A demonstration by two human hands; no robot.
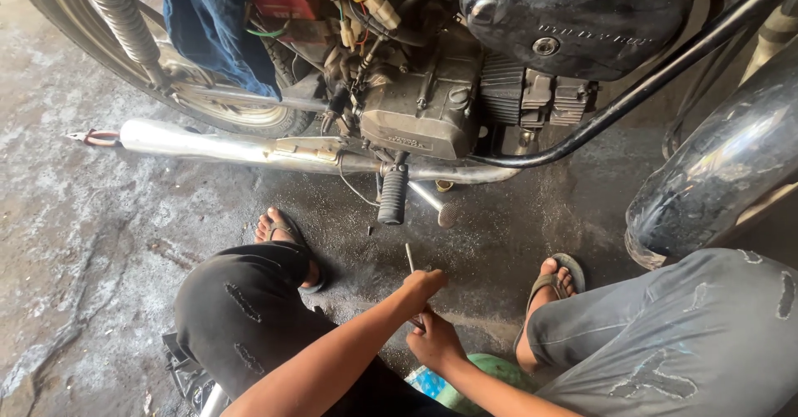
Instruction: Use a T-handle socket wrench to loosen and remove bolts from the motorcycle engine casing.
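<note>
I squat in front of a motorcycle engine (pixel 424 109). My left hand (pixel 424 286) is closed around a thin metal rod tool (pixel 410 259) whose tip sticks up toward the black rubber footpeg (pixel 392 194). Just below it, my right hand (pixel 435 342) is curled at the rod's lower end; its grip there is partly hidden. Both hands hover low over the oily floor, a short way in front of the chrome exhaust pipe (pixel 249 147).
My sandalled feet (pixel 287 232) (pixel 555 280) flank the hands. A rear wheel (pixel 224 105), a blue cloth (pixel 212 26) and loose wires (pixel 349 9) hang at the upper left. A black side cover (pixel 573 18), a frame tube (pixel 665 76) and a shiny fender (pixel 723 167) stand right.
</note>
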